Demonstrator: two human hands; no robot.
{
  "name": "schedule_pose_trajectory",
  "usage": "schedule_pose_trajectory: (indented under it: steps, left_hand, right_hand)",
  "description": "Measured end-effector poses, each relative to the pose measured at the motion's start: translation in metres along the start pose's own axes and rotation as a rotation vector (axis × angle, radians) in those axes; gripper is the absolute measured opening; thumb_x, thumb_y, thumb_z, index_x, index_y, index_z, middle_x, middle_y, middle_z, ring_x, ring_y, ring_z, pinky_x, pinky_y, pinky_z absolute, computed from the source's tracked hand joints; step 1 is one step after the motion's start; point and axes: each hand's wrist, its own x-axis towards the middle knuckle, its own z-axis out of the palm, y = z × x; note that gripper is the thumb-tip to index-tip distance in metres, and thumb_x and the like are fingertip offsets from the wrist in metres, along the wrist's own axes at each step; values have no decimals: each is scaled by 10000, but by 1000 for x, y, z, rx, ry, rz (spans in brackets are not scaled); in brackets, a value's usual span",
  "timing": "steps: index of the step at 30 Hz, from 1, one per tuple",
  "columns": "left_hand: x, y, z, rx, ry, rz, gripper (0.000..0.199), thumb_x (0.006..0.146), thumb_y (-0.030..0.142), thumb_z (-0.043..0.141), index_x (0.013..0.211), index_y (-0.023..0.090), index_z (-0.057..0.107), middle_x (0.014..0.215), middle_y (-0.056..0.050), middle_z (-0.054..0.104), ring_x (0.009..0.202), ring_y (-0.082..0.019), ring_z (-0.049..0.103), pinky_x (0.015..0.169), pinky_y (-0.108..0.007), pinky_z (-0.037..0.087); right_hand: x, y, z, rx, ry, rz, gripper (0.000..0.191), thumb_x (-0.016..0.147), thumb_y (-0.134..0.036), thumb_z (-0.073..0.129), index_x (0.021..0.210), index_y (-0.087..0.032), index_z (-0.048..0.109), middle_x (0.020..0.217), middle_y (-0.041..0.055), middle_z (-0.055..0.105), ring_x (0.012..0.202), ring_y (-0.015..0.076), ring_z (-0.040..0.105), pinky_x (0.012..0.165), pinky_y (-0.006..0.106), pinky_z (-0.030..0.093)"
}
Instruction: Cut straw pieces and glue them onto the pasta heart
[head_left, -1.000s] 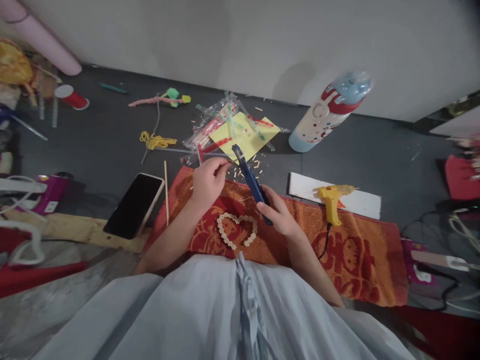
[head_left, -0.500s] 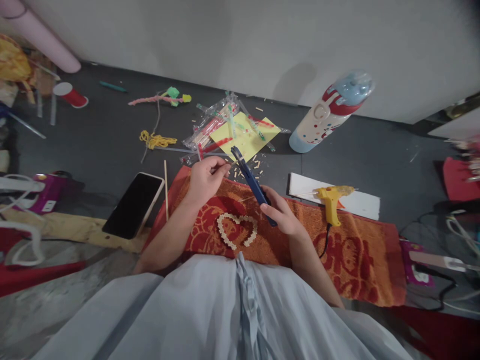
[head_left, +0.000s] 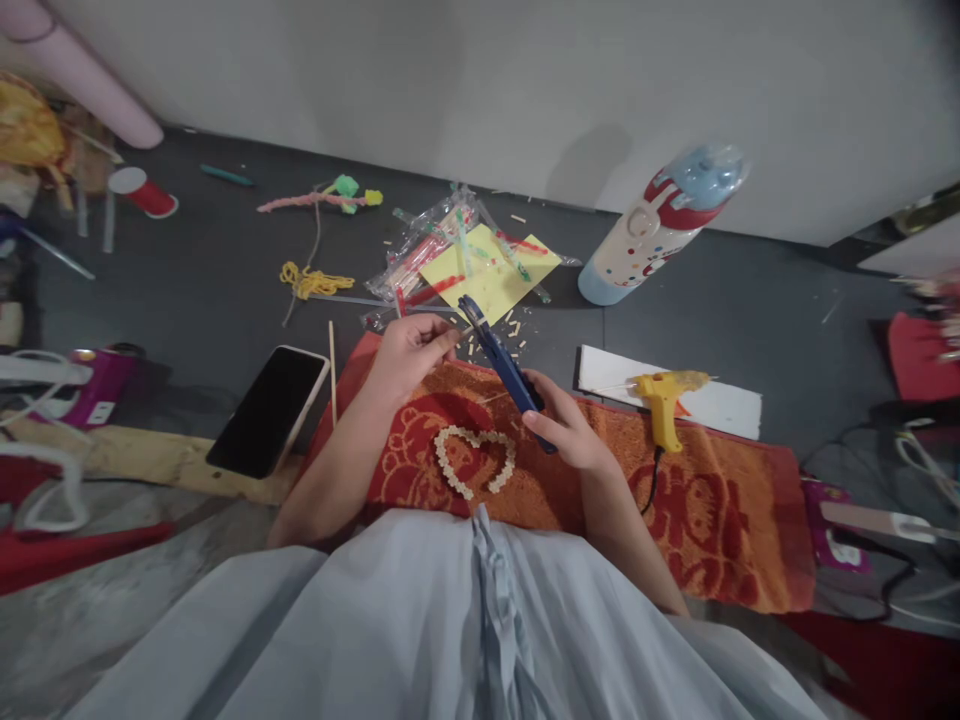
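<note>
Left hand (head_left: pixel 412 357) pinches a thin stick (head_left: pixel 466 331), right hand (head_left: pixel 564 425) grips a blue tool (head_left: pixel 504 370), the heart (head_left: pixel 474 440) between, nearer the body (head_left: pixel 390 610).

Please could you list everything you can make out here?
Tool: 1, blue, centre
Thin stick: 1, tan, at tool's tip
Towel: 1, orange, near edge
Heart outline: 1, cream, on towel
Table: 1, dark grey, beneath
Cut pieces: many, pale, beyond towel
Sheet: 1, yellow, back centre
Packaging: uncounted, clear, beside sheet
Bottle: 1, multicoloured, back right
Glue gun: 1, yellow, right
Phone: 1, black, left
Loose stick: 1, pale, beside phone
Yarn: 1 bundle, yellow, left
Edge clutter: uncounted, mixed, sides
Left hand: 1, bare, holding thin stick
Right hand: 1, bare, holding tool
</note>
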Motion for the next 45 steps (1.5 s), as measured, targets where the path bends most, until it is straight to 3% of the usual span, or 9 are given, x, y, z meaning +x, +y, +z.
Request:
schedule_pose_trajectory:
  steps: [6, 13, 21, 38, 45]
  left_hand:
    - [-1, 4, 4, -7, 8, -26, 372, 630, 465, 802, 612, 159, 592, 507, 19, 578, 400, -41, 386, 390, -189, 269]
    - [0, -1, 3, 5, -7, -64, 342, 715, 490, 730, 741, 163, 633, 515, 25, 571, 381, -47, 374, 385, -199, 276]
    - [4, -10, 1, 315, 140, 193, 95, 773, 260, 649, 768, 165, 649, 684, -8, 656, 605, -102, 579, 565, -216, 436]
    - [2, -14, -1, 397, 145, 269, 66, 806, 235, 613, 840, 181, 627, 786, -15, 680, 703, -118, 628, 641, -229, 493]
    - [1, -9, -3, 423, 130, 270, 40, 808, 212, 596, 793, 186, 622, 728, -11, 673, 665, -120, 619, 621, -231, 478]
  right_hand:
    - [1, -2, -1, -27, 6, -8, 686, 807, -630, 570, 1313, -174, 488, 1291, 120, 584, 1172, 298, 539, 1046, 438, 395]
    - [1, -1, -1, -26, -3, -5, 680, 808, -620, 574, 1316, -179, 478, 1289, 121, 575, 1152, 290, 544, 1034, 438, 401]
    - [2, -3, -1, -35, 4, -5, 629, 818, -601, 571, 1285, -185, 510, 1218, 106, 602, 1072, 272, 559, 976, 420, 430]
    - [1, -2, 0, -29, 66, 25, 612, 825, -626, 553, 1250, -186, 551, 1239, 110, 632, 1132, 277, 574, 1029, 434, 398]
    - [2, -1, 0, -75, 62, 0, 559, 858, -599, 522, 1239, -192, 564, 1184, 92, 654, 1084, 265, 590, 987, 411, 427]
